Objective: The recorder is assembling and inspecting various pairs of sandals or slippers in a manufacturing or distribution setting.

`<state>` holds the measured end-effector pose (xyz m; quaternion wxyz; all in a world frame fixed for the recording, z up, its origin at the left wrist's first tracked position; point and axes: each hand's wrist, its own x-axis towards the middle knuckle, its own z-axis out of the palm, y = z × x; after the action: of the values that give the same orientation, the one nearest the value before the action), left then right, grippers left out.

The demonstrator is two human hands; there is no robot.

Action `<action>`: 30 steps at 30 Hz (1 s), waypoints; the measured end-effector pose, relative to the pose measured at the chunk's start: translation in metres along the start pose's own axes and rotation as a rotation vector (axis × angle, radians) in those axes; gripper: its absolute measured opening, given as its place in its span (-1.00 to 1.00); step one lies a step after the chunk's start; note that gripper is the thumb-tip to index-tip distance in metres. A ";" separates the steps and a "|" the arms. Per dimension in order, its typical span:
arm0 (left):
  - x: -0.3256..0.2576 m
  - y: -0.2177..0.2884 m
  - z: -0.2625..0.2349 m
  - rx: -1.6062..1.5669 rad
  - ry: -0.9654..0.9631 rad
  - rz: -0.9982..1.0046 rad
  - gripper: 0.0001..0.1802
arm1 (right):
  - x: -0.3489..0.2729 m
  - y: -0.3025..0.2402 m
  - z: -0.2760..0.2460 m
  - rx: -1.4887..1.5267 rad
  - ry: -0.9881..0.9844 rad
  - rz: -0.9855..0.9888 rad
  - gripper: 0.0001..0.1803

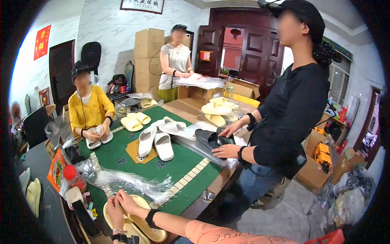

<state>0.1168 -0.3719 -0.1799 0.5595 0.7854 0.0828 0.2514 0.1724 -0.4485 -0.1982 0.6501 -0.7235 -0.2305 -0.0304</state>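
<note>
Left of your fingers, a dark phone [86, 218] is lying along the table's edge, with a red-lidded jar [73, 175] sitting beyond it. Your left hand [115, 210] is hovering over the pale yellow slippers [155, 234], its fingertips meeting those of your right hand [128, 202]. Both are bending in a pinch, though I cannot tell whether they are gripping a thin strand or nothing. The slippers are lying side by side just below your fingers. You seem to be doing fine fingertip work over this pair; the next move is likely calling for a steady two-handed pinch, your wrists staying off the slippers. Beyond your fingers, to the right, a bundle of clear strands [132, 181] is lying within reach on the green tabletop [191, 151], white slippers [163, 145] resting farther off.
</note>
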 end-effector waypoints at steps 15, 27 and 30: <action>0.027 0.014 0.003 -0.113 0.176 -0.077 -0.92 | -0.001 -0.014 -0.005 0.095 0.018 0.101 -0.74; 0.006 0.003 -0.004 -0.252 0.125 -0.134 -0.87 | -0.005 -0.010 -0.001 0.079 0.012 0.023 -0.78; -0.002 0.025 -0.007 -0.067 0.165 -0.184 -0.80 | -0.005 -0.003 0.006 0.043 -0.022 -0.022 -0.76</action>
<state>0.1076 -0.3758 -0.1562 0.5974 0.7321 0.1919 0.2652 0.1658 -0.4441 -0.1984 0.6625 -0.7071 -0.2460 -0.0245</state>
